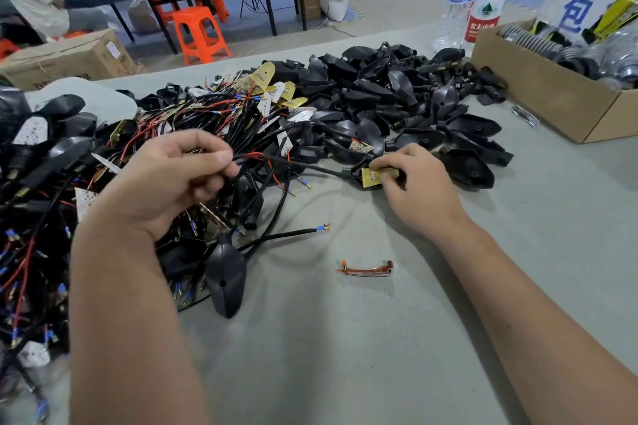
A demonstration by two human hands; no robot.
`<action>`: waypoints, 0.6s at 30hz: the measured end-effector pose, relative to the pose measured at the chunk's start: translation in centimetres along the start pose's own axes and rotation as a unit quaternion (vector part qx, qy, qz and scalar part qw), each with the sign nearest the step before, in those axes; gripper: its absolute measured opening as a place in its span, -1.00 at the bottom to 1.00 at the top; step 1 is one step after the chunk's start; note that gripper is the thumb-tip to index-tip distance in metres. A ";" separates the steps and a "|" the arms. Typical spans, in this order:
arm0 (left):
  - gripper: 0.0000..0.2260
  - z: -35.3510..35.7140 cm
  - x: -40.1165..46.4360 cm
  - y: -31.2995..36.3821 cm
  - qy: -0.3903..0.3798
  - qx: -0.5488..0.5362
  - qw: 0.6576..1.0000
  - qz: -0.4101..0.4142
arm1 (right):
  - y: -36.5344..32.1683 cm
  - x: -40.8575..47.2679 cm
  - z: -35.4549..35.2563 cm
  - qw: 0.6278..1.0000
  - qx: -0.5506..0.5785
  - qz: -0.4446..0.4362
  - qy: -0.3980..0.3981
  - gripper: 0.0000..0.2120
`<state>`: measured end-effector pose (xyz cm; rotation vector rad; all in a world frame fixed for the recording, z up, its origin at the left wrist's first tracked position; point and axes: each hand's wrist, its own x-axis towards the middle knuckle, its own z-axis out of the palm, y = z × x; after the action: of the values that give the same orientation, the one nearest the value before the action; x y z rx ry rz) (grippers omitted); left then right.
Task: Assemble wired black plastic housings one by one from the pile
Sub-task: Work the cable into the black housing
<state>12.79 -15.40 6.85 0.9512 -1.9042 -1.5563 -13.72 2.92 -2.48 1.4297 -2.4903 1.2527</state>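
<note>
Head view: the left hand pinches black and red wires at nine o'clock; the right hand fingers grip a wired black housing on the desk, beside the pile at twelve.

Grey table carries black housing pile, cardboard box, two bottles

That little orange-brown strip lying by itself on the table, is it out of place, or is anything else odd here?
Yes, the orange-brown strip lies alone on the grey table, apart from the black housings and wires heaped in the pile. It resembles nothing else there, so it looks stray. A small metal clip also lies loose beside the cardboard box.
</note>
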 end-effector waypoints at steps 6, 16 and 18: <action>-0.79 1.8 0.4 0.0 -0.015 -0.173 0.983 0.055 | 0.2 0.0 -0.4 0.999 -0.009 -0.006 -0.049 -0.73; -0.74 1.4 1.5 -2.2 0.079 -0.316 0.944 0.049 | -0.4 -0.1 -0.6 0.997 0.058 -0.031 -0.046 -0.87; -0.76 2.2 2.2 -2.4 0.109 -0.318 0.940 0.046 | -0.5 -0.2 -0.6 0.996 0.046 -0.047 -0.054 -0.77</action>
<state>10.28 -16.01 3.88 0.6903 -1.1492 -1.7568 -13.46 3.32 -1.86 1.6582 -2.4264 1.3216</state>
